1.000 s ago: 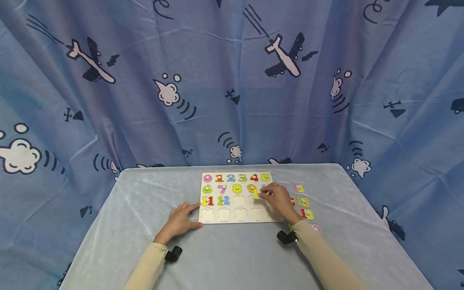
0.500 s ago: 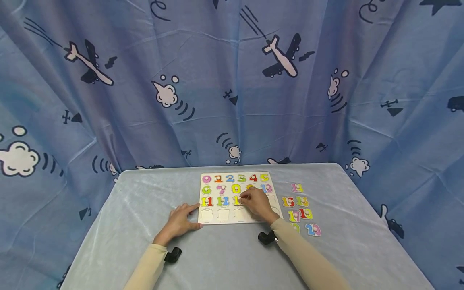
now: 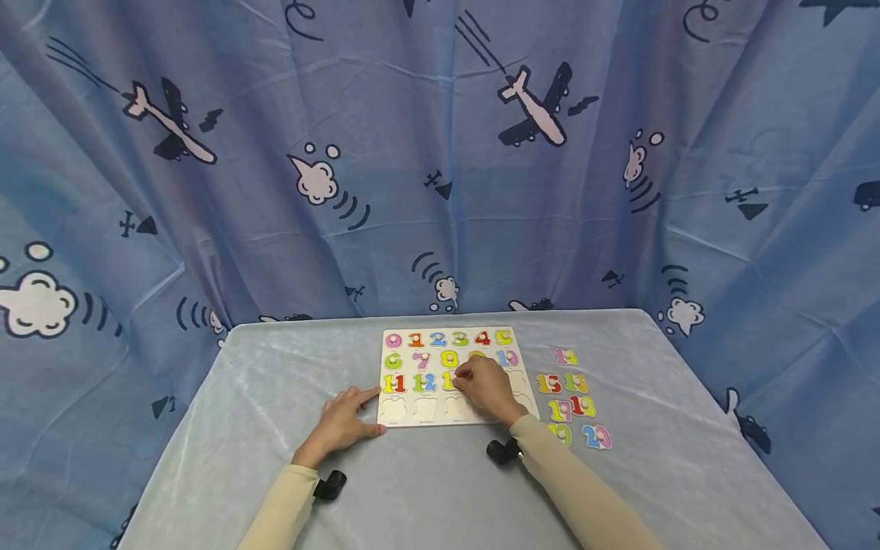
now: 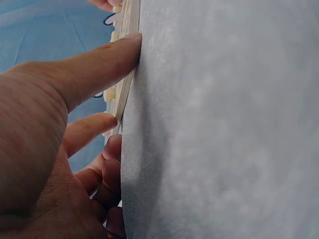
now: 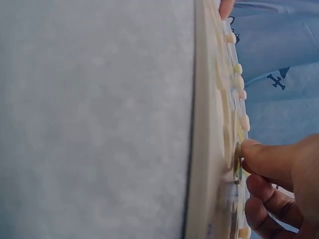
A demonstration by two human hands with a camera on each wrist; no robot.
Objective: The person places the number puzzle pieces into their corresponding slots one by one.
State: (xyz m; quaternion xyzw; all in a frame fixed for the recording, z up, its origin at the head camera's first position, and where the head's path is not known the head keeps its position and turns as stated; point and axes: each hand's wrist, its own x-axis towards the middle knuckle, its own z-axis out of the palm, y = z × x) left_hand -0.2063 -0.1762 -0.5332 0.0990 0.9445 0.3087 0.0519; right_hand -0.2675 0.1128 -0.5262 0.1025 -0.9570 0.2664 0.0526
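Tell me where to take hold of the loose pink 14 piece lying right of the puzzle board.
The 14 piece lies flat on the table, apart from its neighbours. It probably carries a small peg like those on the board; pinch that from straight above. Otherwise, pinch its side edges.

1. A staged recording corner rather than a lived-in room is suggested: the whole background is closed off by a blue curtain (image 3: pixel 440 153) printed with planes and clouds.
2. A desk (image 3: pixel 241 428) draped in pale cloth is seen in the lower centre, bearing a children's number puzzle board (image 3: pixel 412 416).
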